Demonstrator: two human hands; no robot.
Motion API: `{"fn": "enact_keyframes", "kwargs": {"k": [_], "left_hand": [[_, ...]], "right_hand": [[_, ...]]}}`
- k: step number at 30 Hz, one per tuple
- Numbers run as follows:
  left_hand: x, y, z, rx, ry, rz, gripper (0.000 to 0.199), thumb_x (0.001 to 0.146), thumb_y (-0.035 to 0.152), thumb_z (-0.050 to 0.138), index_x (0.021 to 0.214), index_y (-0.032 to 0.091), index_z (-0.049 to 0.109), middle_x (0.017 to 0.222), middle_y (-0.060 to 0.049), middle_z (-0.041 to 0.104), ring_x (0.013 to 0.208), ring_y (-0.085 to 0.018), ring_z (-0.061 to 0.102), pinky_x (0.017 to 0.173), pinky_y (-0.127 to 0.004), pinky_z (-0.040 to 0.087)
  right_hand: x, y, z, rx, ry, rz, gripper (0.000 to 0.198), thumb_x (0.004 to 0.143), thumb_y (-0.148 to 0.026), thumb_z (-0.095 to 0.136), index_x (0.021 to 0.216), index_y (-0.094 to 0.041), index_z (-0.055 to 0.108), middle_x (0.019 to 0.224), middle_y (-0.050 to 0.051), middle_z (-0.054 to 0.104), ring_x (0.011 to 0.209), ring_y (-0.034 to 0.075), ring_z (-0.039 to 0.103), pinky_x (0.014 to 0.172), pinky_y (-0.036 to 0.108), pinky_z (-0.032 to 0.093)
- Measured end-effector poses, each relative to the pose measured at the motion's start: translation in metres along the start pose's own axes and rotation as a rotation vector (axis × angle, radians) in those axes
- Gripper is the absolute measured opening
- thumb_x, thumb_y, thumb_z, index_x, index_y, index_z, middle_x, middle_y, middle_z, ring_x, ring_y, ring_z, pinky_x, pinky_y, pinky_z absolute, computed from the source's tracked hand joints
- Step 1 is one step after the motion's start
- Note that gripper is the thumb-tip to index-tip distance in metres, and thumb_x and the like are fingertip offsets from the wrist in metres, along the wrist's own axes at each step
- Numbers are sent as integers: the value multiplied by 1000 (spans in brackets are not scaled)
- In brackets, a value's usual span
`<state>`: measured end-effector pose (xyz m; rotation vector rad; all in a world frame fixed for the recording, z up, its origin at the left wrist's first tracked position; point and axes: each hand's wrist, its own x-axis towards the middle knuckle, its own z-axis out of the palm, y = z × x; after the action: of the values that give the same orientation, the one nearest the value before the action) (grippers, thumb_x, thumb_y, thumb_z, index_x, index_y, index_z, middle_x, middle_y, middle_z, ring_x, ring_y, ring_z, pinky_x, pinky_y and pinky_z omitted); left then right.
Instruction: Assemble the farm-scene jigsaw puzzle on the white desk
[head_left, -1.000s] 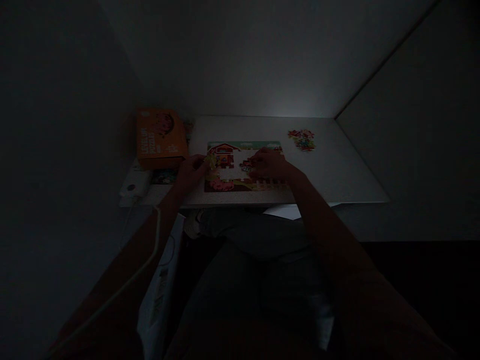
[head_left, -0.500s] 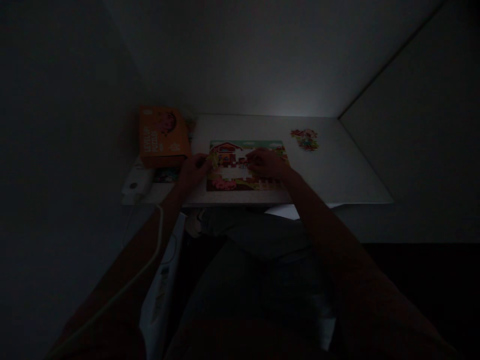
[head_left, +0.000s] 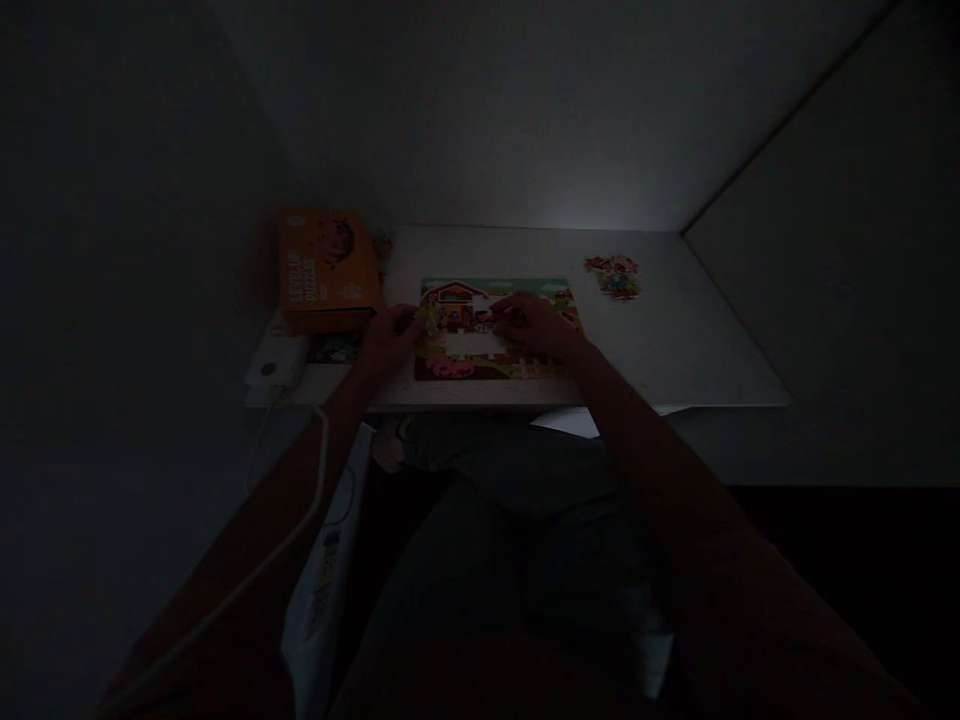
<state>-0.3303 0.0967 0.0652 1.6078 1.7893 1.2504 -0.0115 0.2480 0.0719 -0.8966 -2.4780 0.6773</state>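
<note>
In dim light, a farm-scene jigsaw puzzle lies on the white table, with a red barn at its upper left and pale gaps in its middle. At the puzzle's left edge, my left hand pinches yellow-green puzzle pieces between thumb and fingers. My right hand is over the right middle of the puzzle, fingers drawn together on a small puzzle piece beside the gap. The fingertips partly hide that piece and the picture beneath.
An orange puzzle box stands at the table's left. Loose puzzle pieces lie in a pile at the back right. A white power strip with a cable sits at the left front edge, near my left forearm. Walls border the table.
My right hand stays over the puzzle's middle with only a slight finger shift. My left hand holds its pieces in the same place. The view has shifted slightly and looks darker.
</note>
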Motion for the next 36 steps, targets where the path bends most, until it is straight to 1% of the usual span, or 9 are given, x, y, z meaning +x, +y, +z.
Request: {"fn": "enact_keyframes", "kwargs": {"k": [7, 12, 17, 19, 21, 24, 26, 32, 36], "left_hand": [[0, -3, 2, -16, 7, -1, 42, 104, 62, 71, 111, 22, 80, 99, -8, 82, 90, -24, 75, 82, -35, 60], [-1, 0, 1, -5, 2, -10, 39, 103, 58, 71, 112, 22, 81, 101, -7, 83, 91, -24, 76, 83, -35, 61], [-2, 3, 0, 2, 11, -9, 41, 101, 62, 70, 110, 23, 81, 100, -7, 84, 92, -25, 75, 83, -36, 61], [-2, 4, 0, -5, 4, -13, 43, 101, 65, 71, 110, 24, 80, 101, -8, 84, 93, -25, 75, 84, -37, 61], [-3, 4, 0, -17, -3, -26, 45, 100, 67, 72, 111, 24, 79, 104, -8, 84, 95, -26, 76, 86, -38, 62], [-2, 3, 0, -20, -3, -31, 43, 100, 65, 72, 112, 25, 79, 106, -8, 85, 97, -26, 77, 88, -38, 63], [-2, 3, 1, -3, 6, -30, 41, 100, 64, 72, 111, 25, 80, 105, -8, 85, 96, -26, 77, 88, -38, 63], [-2, 4, 0, -2, -3, -19, 44, 102, 64, 70, 112, 23, 80, 102, -7, 85, 94, -26, 77, 86, -37, 62], [-3, 6, 1, -29, -7, -27, 47, 101, 68, 72, 112, 23, 79, 102, -8, 85, 94, -26, 78, 85, -37, 63]], "right_hand": [[0, -3, -1, -2, -7, -19, 33, 101, -36, 85, 133, -28, 86, 136, 13, 83, 113, 34, 80, 107, 51, 64], [0, -2, -2, 0, -19, -36, 32, 102, -40, 85, 131, -27, 87, 134, 14, 84, 113, 34, 81, 108, 52, 63], [1, -5, -4, -112, -31, -50, 30, 105, -42, 81, 132, -31, 89, 140, 13, 83, 130, 38, 76, 121, 61, 57], [0, -9, -3, -149, -48, -73, 32, 108, -42, 77, 136, -31, 89, 144, 14, 81, 137, 39, 72, 125, 63, 53], [-1, -13, -1, -164, -63, -95, 37, 113, -42, 70, 143, -32, 87, 147, 14, 79, 140, 39, 69, 126, 61, 51], [-3, -17, 2, -189, -58, -99, 43, 119, -45, 58, 151, -35, 85, 151, 14, 74, 141, 38, 66, 126, 58, 50], [-3, -16, 3, -208, -54, -85, 44, 121, -46, 55, 152, -37, 85, 150, 14, 72, 140, 38, 64, 124, 58, 50], [1, -9, 8, -231, -50, -94, 41, 120, -44, 59, 149, -38, 87, 146, 14, 72, 137, 38, 64, 124, 59, 50], [0, -15, 11, -231, -29, -87, 39, 121, -46, 59, 147, -37, 87, 144, 14, 73, 137, 38, 65, 124, 59, 50]]}}
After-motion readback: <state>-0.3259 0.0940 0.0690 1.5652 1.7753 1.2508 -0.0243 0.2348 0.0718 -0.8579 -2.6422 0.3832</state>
